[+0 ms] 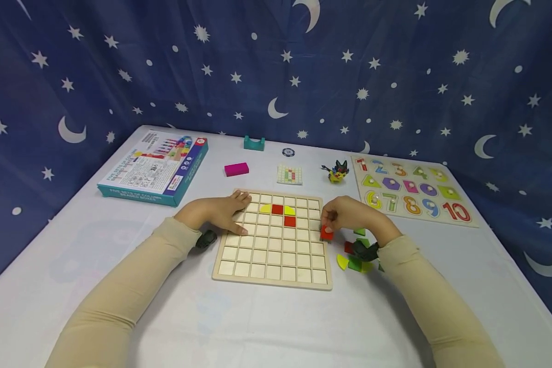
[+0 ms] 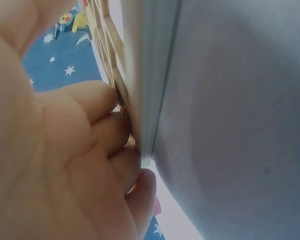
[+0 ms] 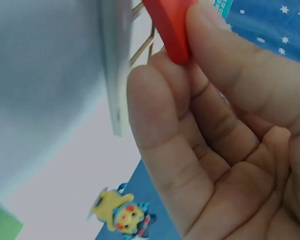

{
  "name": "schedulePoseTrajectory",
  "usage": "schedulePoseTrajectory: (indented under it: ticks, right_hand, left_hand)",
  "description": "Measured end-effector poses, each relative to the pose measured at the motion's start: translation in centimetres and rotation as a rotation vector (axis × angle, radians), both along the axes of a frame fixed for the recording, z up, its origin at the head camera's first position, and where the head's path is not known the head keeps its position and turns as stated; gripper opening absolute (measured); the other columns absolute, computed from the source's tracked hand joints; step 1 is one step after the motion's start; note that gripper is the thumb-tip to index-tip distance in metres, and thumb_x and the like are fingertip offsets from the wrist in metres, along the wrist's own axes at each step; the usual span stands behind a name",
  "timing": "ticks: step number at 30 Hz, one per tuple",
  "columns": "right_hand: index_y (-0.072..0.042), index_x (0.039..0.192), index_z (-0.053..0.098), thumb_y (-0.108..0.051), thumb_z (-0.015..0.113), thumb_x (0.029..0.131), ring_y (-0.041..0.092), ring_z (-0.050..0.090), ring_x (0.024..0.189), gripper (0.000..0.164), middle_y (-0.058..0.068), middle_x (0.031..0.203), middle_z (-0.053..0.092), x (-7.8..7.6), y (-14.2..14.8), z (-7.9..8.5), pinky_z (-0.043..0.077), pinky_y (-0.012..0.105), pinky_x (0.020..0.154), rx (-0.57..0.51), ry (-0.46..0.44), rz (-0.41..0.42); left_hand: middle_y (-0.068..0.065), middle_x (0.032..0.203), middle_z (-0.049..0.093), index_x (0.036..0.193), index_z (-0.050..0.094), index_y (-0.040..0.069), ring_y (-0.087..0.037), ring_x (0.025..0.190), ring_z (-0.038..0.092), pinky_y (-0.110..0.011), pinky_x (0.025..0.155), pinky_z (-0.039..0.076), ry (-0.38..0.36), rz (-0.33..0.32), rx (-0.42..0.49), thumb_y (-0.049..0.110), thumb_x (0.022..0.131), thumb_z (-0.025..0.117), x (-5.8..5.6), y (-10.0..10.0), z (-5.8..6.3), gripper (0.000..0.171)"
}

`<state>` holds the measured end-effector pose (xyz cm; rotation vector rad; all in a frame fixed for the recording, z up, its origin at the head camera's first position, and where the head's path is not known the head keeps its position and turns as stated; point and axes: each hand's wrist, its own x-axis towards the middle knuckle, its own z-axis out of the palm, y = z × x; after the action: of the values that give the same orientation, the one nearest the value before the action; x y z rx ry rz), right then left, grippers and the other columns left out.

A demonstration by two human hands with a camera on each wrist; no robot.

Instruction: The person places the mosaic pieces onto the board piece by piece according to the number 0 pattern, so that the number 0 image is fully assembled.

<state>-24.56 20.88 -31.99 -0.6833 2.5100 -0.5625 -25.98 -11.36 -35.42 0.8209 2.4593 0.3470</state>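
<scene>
A wooden grid board (image 1: 267,256) lies flat on the white table. Near its top, two red square tiles (image 1: 290,221) and two yellow quarter-round tiles (image 1: 265,208) sit in cells. My left hand (image 1: 221,211) rests on the board's upper left edge, fingers fairly straight. In the left wrist view its fingertips touch the board's side. My right hand (image 1: 347,213) pinches a red tile (image 3: 171,25) between thumb and fingers at the board's right edge. Under the right wrist lie loose tiles: green ones (image 1: 354,264), a yellow quarter-round (image 1: 342,261) and a dark red one (image 1: 348,247).
Behind the board are a small pattern card (image 1: 289,175), a magenta block (image 1: 236,169), a teal block (image 1: 254,143), a round chip (image 1: 288,152) and a yellow figurine (image 1: 337,173). A boxed toy (image 1: 153,166) lies back left, a number puzzle (image 1: 411,190) back right. A starry curtain (image 1: 257,66) hangs behind.
</scene>
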Motion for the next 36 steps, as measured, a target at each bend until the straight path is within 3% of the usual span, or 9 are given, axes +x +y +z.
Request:
schedulePoseTrajectory:
  ticks: [20,36]
  right_hand:
    - [-0.007,0.082,0.063,-0.005,0.068,0.081,0.011,0.048,0.067,0.006,0.0,0.073,0.057,-1.2,-6.1,-0.5,0.041,0.022,0.061,-0.009,0.008,0.142]
    - [-0.009,0.083,0.066,-0.005,0.069,0.08,0.011,0.047,0.07,0.006,0.0,0.075,0.058,-1.1,-7.8,-1.2,0.04,0.023,0.063,0.018,0.035,0.159]
  left_hand:
    - [-0.019,0.154,-0.002,0.147,0.005,-0.001,-0.036,0.14,-0.01,-0.05,0.114,0.004,-0.007,0.002,0.0,0.045,0.084,0.063,0.1,0.1,0.2,0.097]
    - [-0.019,0.154,-0.002,0.146,0.006,-0.002,-0.035,0.14,-0.01,-0.049,0.114,0.004,-0.002,0.003,0.002,0.044,0.084,0.063,0.1,0.1,0.1,0.096]
